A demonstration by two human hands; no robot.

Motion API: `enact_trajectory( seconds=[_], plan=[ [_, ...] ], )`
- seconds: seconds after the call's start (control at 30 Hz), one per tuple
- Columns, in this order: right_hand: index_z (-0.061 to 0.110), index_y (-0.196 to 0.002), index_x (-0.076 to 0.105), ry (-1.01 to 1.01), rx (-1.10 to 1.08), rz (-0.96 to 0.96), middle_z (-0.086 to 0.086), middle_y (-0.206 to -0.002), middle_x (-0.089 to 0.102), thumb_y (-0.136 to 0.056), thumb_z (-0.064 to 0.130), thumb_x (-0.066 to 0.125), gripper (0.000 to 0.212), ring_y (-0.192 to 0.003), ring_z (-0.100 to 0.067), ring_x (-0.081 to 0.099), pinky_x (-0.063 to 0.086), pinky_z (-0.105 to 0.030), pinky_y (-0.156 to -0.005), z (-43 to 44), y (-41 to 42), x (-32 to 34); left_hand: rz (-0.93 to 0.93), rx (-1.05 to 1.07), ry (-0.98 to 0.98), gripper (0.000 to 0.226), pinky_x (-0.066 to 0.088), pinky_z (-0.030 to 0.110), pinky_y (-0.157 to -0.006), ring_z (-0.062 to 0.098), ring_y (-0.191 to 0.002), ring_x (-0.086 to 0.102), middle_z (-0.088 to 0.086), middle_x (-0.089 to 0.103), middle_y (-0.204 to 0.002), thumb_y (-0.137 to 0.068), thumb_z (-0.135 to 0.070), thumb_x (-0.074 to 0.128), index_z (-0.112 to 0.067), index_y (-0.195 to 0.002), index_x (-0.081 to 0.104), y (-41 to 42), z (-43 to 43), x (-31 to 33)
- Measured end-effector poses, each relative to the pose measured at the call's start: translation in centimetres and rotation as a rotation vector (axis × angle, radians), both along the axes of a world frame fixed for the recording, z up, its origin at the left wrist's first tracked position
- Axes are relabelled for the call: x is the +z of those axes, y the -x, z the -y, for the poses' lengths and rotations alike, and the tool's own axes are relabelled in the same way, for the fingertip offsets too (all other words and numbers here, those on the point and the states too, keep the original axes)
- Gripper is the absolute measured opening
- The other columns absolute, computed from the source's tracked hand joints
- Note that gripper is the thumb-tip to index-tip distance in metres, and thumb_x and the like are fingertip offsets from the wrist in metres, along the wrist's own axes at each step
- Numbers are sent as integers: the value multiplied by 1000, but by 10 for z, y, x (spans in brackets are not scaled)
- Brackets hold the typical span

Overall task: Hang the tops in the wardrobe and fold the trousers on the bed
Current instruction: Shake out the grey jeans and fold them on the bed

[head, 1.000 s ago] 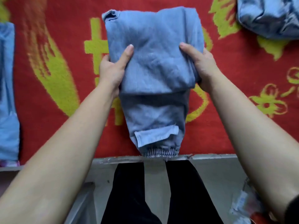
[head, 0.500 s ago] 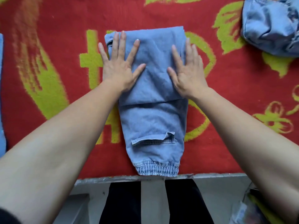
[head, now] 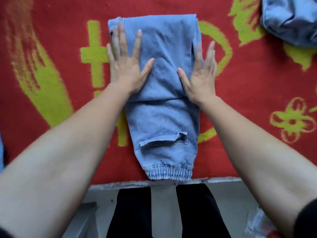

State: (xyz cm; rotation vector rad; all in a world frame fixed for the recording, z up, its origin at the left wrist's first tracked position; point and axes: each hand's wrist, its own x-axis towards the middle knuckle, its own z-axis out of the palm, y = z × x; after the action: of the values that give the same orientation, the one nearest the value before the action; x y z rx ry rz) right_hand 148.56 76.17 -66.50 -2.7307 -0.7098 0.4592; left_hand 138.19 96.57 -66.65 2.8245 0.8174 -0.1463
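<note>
Light blue denim trousers lie on the bed's red and yellow-green blanket, folded over once so the upper layer ends halfway down; the elastic cuff reaches the bed's near edge. My left hand lies flat with spread fingers on the fold's left side. My right hand is flat too, its straight fingers along the fold's right edge, partly over the blanket.
A second, crumpled blue denim garment lies at the back right of the blanket. A sliver of blue cloth shows at the left border. Below the bed edge are grey floor, my dark trouser legs and some plastic wrapping.
A second ago both hands gripped the folded part by its sides. They laid it down and flattened on it, and have since slid outward toward the fold's left and right edges.
</note>
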Motion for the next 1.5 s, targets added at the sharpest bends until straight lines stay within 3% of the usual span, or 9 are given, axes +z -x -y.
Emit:
enact_trajectory(
  seconds=[0.17, 0.33, 0.5, 0.7, 0.83, 1.03, 1.27, 1.4, 1.5],
  plan=[
    [12, -150, 35, -126, -459, -286, -13, -137, 48, -94, 57, 55, 74, -129, -30, 47, 34, -37, -111, 83, 97, 14, 174, 742, 359, 77, 20, 45, -113, 37, -140, 28, 19, 29, -154, -93, -61, 43, -14, -152, 28, 115, 112, 11],
    [15, -76, 60, -53, -619, -809, 3, -72, 63, -89, 72, 48, 61, -81, -25, 58, 40, -30, -70, 148, 196, 23, 23, 1041, 867, 57, 37, 41, -95, 38, -113, 52, 20, 59, -117, -96, -59, 40, -6, -113, 50, 214, 214, 27],
    [7, -100, 69, -206, -794, -1039, -9, -101, 75, -67, 80, 64, 80, -104, -33, 68, 51, -51, -99, 153, 205, 30, 15, 1026, 939, 107, 36, 38, -108, 24, -124, 46, 8, 49, -130, -55, -80, 68, -8, -130, 44, 206, 215, 34],
    [17, -127, 59, -93, 7, -28, -14, -129, 50, -87, 27, 67, 42, -117, -30, 48, 44, -43, -99, 141, 180, 32, 46, 1007, 725, 112, 35, 41, -109, 31, -130, 44, 14, 46, -139, -54, -77, 74, -13, -138, 36, 162, 174, 19],
    [26, -153, 33, 41, -20, -276, -16, -155, 27, -91, 27, 60, 68, -141, -35, 27, 30, -47, -112, 130, 169, 20, -60, 1167, 751, 122, 40, 35, -102, 32, -126, 52, 15, 52, -139, -43, -73, 83, -8, -135, 35, 140, 145, 4],
    [13, -123, 58, -54, -625, -847, -6, -123, 66, -86, 50, 70, 53, -114, -25, 62, 49, -39, -99, 142, 174, 16, -98, 1286, 875, 136, 38, 40, -110, 30, -133, 47, 10, 47, -147, -42, -85, 73, -7, -146, 33, 164, 166, 8],
    [22, -111, 72, -250, -764, -1430, 0, -89, 74, -78, 59, 68, 50, -69, -16, 67, 51, -24, -55, 153, 166, 41, -300, 1182, 1678, 76, 38, 48, -111, 26, -121, 56, 5, 60, -130, -66, -64, 77, -18, -126, 64, 185, 135, 42],
    [28, -80, 64, -224, -651, -1433, 7, -58, 43, -80, 59, 64, 31, -51, -12, 33, 24, -21, -46, 131, 134, 76, -299, 1201, 1830, 35, 59, 38, -78, 23, -87, 70, 6, 72, -98, -80, -45, 71, -16, -101, 73, 175, 111, 73],
    [24, -50, 52, -194, -620, -1409, 9, -44, 34, -84, 56, 59, 47, -38, -8, 33, 17, -15, -39, 99, 91, 108, -265, 1202, 1803, 29, 52, 38, -86, 23, -92, 64, 7, 66, -105, -88, -38, 57, -19, -108, 64, 145, 90, 103]
  ],
)
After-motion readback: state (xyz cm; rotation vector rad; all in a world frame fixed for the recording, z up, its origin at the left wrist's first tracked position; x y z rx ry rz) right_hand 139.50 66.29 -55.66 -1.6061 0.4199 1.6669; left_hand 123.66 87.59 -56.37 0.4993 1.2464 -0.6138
